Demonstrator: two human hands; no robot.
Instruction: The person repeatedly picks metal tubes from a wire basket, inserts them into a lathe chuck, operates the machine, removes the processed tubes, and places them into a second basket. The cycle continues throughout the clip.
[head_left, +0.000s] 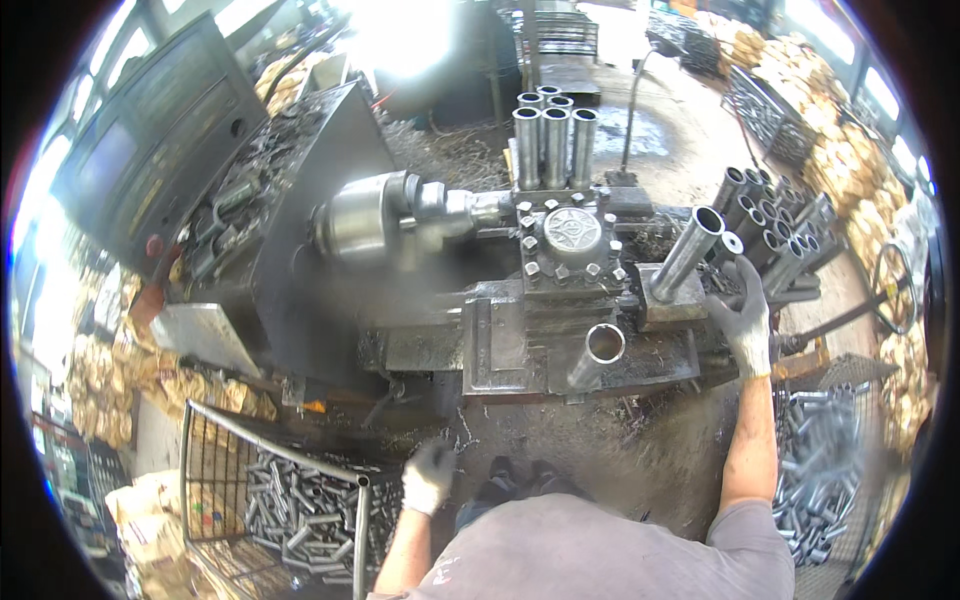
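Observation:
My right hand (742,318), in a grey glove with a pale cuff, reaches to the right side of a lathe. Its thumb and fingers are spread, with the fingertips by the light ring-shaped end of a metal tube (732,243); whether they press on it is unclear. Just left of this hand a wider steel tube (686,258) leans on a metal block. My left hand (428,475), also gloved, hangs low by my body, near a wire bin. Its fingers are too blurred to make out. A shiny cylindrical chuck (365,220) faces the bolted tool post (572,235).
Several tubes (555,145) stand upright behind the tool post. Another tube (598,352) stands at the lathe's front edge. More tubes (775,225) are bundled at the right. Wire bins of short cut tubes flank me, left (305,505) and right (820,480). A dark guard (310,220) rises at left.

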